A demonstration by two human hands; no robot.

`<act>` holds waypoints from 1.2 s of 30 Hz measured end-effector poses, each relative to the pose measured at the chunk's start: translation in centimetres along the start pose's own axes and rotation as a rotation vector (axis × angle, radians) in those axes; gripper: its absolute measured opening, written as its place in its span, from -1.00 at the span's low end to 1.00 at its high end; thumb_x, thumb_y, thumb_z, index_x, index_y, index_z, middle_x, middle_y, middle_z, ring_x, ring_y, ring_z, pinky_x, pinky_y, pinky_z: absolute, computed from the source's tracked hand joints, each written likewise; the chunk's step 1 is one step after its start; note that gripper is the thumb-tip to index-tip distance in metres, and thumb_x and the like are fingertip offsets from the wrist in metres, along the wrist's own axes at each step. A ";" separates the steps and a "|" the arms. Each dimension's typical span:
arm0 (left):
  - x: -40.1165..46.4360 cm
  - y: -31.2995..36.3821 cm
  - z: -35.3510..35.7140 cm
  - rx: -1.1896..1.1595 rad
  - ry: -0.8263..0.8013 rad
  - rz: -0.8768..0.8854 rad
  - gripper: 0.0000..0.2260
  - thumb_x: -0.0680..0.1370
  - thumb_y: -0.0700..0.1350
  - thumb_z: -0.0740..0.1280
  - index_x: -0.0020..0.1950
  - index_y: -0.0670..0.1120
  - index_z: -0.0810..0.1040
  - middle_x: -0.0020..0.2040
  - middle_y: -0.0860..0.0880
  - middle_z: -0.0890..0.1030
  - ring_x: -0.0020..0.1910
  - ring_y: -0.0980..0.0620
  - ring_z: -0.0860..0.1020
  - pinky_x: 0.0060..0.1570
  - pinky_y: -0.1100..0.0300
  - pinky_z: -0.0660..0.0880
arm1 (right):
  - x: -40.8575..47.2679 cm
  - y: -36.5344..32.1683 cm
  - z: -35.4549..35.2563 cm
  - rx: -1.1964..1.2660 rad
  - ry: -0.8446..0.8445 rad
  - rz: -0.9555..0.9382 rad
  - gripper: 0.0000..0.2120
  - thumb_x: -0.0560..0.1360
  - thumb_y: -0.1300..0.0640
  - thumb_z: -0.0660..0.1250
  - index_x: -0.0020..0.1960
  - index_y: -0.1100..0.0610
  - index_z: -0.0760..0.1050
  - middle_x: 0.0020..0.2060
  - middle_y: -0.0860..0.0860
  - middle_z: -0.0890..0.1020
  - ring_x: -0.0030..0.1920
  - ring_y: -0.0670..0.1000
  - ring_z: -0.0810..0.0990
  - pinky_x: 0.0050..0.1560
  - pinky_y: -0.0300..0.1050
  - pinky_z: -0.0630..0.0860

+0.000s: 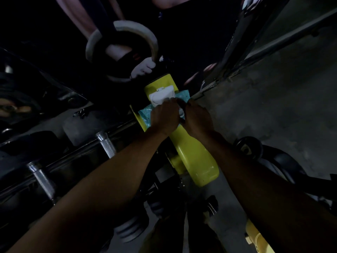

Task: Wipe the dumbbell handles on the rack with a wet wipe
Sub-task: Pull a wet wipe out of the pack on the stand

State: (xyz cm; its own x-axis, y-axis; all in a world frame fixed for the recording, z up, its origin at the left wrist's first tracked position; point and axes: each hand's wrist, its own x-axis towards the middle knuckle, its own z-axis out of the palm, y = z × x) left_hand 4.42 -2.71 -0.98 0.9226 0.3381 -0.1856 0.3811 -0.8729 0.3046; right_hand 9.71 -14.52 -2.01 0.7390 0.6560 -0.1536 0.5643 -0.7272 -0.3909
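Both forearms cross the lower frame; my left hand (165, 115) and right hand (197, 116) pinch at the wet wipe pack (145, 115) on the yellow bench (193, 159), center. Dumbbell handles (106, 144) wait lower left on the rack (60, 161).

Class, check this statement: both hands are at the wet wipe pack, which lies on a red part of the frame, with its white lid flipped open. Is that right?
Not quite. In the head view the wet wipe pack lies on a yellow part of the frame, not a red one. The rest stands: the left hand and right hand are both at the pack, and its white lid is flipped open.
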 end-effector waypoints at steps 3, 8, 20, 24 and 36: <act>-0.1 -0.6 0.1 0.125 -0.051 0.057 -0.66 0.62 -0.18 0.22 0.40 -0.21 0.41 0.23 -0.23 0.54 0.06 -0.32 0.61 -0.07 -0.13 0.53 | 0.5 0.3 0.1 0.001 0.013 -0.001 -0.36 0.45 -0.09 0.42 0.47 -0.05 0.31 0.18 0.08 0.52 0.12 0.17 0.58 0.05 0.03 0.49; -0.2 -0.6 0.3 0.044 -0.042 0.059 -0.72 0.63 -0.21 0.22 0.34 -0.24 0.44 0.18 -0.25 0.55 0.08 -0.29 0.59 -0.07 -0.07 0.50 | 0.5 0.5 0.8 -0.020 0.022 0.012 -0.36 0.46 -0.02 0.44 0.48 -0.07 0.30 0.24 0.05 0.51 0.19 0.15 0.55 0.13 0.03 0.45; -1.2 -3.5 -1.0 -0.405 -0.028 0.010 -0.85 0.61 -0.13 0.33 -0.01 -0.22 0.52 -0.22 -0.13 0.61 -0.15 -0.18 0.60 -0.22 0.09 0.34 | 0.5 0.5 1.1 -0.033 0.007 0.025 -0.37 0.44 -0.20 0.39 0.47 -0.19 0.29 0.22 0.03 0.50 0.16 0.12 0.55 0.07 0.02 0.54; -1.5 -2.5 -0.9 -0.308 0.064 0.062 -0.72 0.52 -0.11 0.49 0.08 -0.19 0.47 -0.22 0.04 0.50 -0.21 -0.02 0.50 -0.21 0.12 0.30 | 0.4 0.4 0.8 -0.033 0.025 0.026 -0.37 0.46 -0.13 0.40 0.48 -0.14 0.30 0.26 0.05 0.50 0.21 0.11 0.54 0.12 -0.01 0.47; -0.2 -2.0 -2.1 -0.468 -0.149 -0.058 -0.76 0.63 -0.22 0.32 -0.24 -0.22 0.48 -0.35 -0.04 0.43 -0.27 -0.04 0.44 -0.29 0.12 0.18 | 0.3 0.1 0.2 -0.069 0.007 0.003 -0.45 0.48 -0.16 0.37 0.43 -0.21 0.31 0.16 0.04 0.50 0.14 0.14 0.55 0.05 -0.01 0.46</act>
State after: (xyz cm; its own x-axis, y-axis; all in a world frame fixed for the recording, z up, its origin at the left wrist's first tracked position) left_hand 3.56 -0.31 0.44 0.8936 0.2980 -0.3356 0.4488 -0.5906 0.6706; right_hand 9.92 -14.30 -2.27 0.7431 0.6525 -0.1481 0.5860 -0.7415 -0.3267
